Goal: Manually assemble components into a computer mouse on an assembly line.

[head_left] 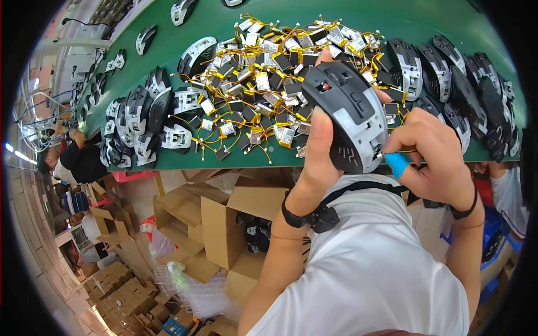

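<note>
A black and grey computer mouse (pixel 350 115) is raised above the near edge of the green bench, its housing tilted toward me. My left hand (pixel 320 147) is closed around it, thumb along the near left side and fingertips showing at the far side and right. At the mouse's lower right edge, my right hand (pixel 428 154) is closed in a pinch, a blue finger cot (pixel 397 164) on one digit. A thin wire seems to show by those fingertips; what they hold is mostly hidden. Behind the mouse lies a heap of small wired batteries (pixel 262 81) with yellow tape.
More mice stand in groups on the green bench (pixel 224 157), at the left (pixel 137 112) and the right (pixel 451 78). Below its edge are open cardboard boxes (pixel 216 224), one with dark parts inside, and bubble wrap (pixel 196 291). Another person (pixel 78 159) is at the far left.
</note>
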A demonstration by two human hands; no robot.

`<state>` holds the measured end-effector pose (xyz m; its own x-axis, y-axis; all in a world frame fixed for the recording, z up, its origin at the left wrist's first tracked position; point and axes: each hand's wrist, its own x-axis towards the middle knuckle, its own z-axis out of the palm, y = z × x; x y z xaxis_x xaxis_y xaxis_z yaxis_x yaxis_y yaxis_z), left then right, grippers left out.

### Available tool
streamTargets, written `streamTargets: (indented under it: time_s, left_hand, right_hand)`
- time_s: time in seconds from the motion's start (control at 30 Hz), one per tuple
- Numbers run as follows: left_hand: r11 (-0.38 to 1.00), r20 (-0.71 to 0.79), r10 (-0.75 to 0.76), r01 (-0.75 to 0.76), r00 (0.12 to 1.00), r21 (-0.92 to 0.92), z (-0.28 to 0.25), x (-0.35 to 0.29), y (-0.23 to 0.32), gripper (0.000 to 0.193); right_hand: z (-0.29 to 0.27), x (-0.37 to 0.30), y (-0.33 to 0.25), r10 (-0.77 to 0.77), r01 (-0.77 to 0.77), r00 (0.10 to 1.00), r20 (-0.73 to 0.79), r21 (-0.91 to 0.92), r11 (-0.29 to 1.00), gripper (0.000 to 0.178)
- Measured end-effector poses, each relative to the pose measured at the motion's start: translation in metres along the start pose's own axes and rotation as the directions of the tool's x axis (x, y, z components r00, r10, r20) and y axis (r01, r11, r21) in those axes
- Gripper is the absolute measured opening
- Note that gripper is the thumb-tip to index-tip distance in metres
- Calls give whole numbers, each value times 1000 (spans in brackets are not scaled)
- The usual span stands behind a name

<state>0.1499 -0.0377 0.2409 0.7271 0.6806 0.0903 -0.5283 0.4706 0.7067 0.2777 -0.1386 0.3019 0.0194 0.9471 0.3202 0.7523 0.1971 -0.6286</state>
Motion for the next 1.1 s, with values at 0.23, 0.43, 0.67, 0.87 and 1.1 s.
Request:
streamTargets:
  time_s: [0.23,0.43,0.67,0.87,1.1]
  left_hand:
    - [999,-68,-16,19,998,46,1,-4,-1,64]
    - [994,-45,-87,84,995,-67,-3,-8,-1,59]
    - [993,-103,-90,80,991,-90,-5,-12,-2,48]
    - [991,-155,-47,26,987,-133,-5,-10,-6,46]
    - [990,-152,-9,-13,988,-141,-8,-16,-11,50]
  right_hand:
    - [-8,9,1,-214,254,959,186,-231,939,35]
    - [-12,17,-1,-352,422,894,277,-260,868,29]
    - [-9,26,5,-371,471,858,356,-254,845,32]
    - [-9,28,8,-438,525,840,320,-279,804,32]
    - [-4,28,9,-491,572,813,312,-273,774,28]
